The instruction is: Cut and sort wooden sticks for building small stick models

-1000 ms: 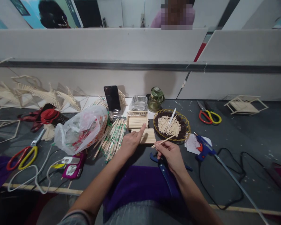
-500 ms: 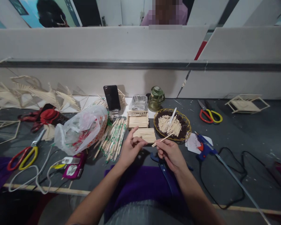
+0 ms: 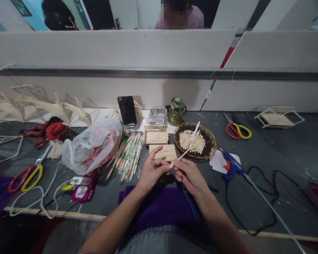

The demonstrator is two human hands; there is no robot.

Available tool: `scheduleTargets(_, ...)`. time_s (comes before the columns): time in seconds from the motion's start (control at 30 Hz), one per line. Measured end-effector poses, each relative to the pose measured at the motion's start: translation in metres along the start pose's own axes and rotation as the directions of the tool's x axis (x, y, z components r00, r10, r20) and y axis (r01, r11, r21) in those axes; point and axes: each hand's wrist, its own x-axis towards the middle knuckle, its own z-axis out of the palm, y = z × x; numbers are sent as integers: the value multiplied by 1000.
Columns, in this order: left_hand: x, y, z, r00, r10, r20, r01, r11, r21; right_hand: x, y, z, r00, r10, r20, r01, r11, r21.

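Observation:
My right hand (image 3: 188, 174) pinches a thin wooden stick (image 3: 180, 157) that slants up toward the woven basket (image 3: 211, 143) of cut sticks. My left hand (image 3: 151, 170) has come up to it, thumb and fingers closing on the stick's lower end. Just beyond both hands lies a flat panel of glued sticks (image 3: 164, 151), and behind that a small stick-built box (image 3: 155, 135). Blue-handled pliers (image 3: 190, 206) lie under my right wrist on a purple cloth (image 3: 159, 208).
A blue glue gun (image 3: 231, 165) with black cord lies right of the basket. Bundled chopsticks (image 3: 128, 153) and a plastic bag (image 3: 92, 144) sit to the left, scissors (image 3: 25, 174) farther left, another pair (image 3: 237, 129) at back right. A phone (image 3: 127, 110) stands upright. A person is behind the partition.
My left hand lifted off the flat stick panel, drew back and closed on the lower end of the stick. My right hand moved slightly left with the stick.

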Motion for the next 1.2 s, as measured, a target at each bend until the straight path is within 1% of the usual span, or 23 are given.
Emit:
scheduleTargets(0.1,-1,-2,1,1000,9,-15,-10,1000,-22,-1,2,3,1000,-21,-12,21,999,28)
scheduleTargets(0.17,-1,-4,0,1000,5,-12,-5,999,-35,0,3,4,998,-56,-38,56,998,6)
scheduleTargets(0.27,0,-6,-3,999,-34,8,35,999,-40,0,4,1,990,-127,-60,121,988,-95)
scheduleTargets(0.37,1,-8,-8,997,-72,33,72,997,-6,1,7,-1,978,-199,-65,181,960,-214)
scheduleTargets(0.53,4,-7,-12,998,-46,54,43,997,58,0,12,2,963,-262,-57,227,909,-350)
scheduleTargets(0.7,3,-5,-10,999,-37,27,35,998,59,-3,10,2,960,-278,-17,250,887,-389)
scheduleTargets(0.97,0,-8,-8,1000,-29,11,28,995,99,-1,7,-8,951,-307,-25,261,846,-466)
scheduleTargets(1.1,0,-5,-10,998,-48,37,45,995,92,0,6,-8,953,-300,-42,252,863,-438)
scheduleTargets(1.2,0,-2,-12,999,-44,11,43,993,109,-1,4,-6,953,-299,-59,248,874,-419)
